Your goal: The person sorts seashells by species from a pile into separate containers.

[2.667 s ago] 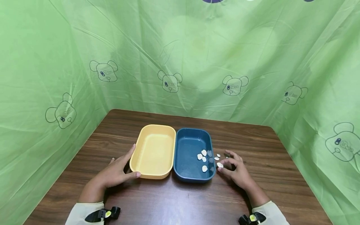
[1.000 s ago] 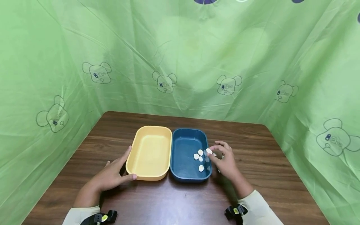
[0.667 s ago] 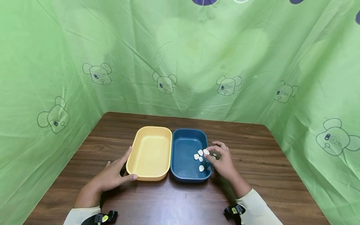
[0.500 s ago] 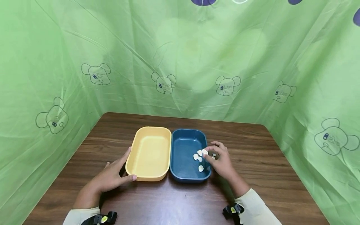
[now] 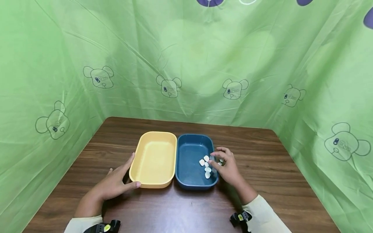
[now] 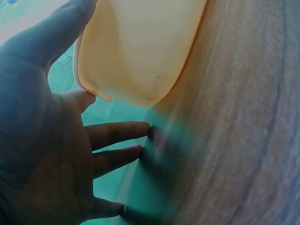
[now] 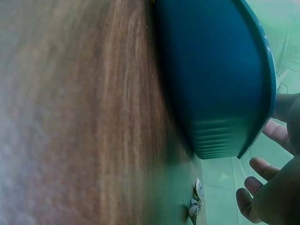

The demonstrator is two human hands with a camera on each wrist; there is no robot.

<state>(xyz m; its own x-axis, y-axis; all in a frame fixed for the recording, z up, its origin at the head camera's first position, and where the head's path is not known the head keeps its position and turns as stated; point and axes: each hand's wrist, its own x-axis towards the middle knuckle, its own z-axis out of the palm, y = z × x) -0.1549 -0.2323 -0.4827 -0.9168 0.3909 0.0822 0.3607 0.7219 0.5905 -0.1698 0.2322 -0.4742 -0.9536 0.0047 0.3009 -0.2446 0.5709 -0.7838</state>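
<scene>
The left hand [image 5: 113, 185], its fingers spread, touches the near left corner of a yellow rectangular plastic tray [image 5: 152, 158]. Beside it, the right hand [image 5: 228, 168], its grip unclosed and holding nothing, is over the right rim of a blue rectangular plastic tray [image 5: 191, 152], where flat white shell-like pieces [image 5: 208, 170] lie.

On my bench [image 5: 186, 208], the left tray [image 5: 154, 160] stands beside the right tray [image 5: 189, 153], which holds shells [image 5: 207, 175]; more shells [image 5: 220, 164] lie just right.
</scene>
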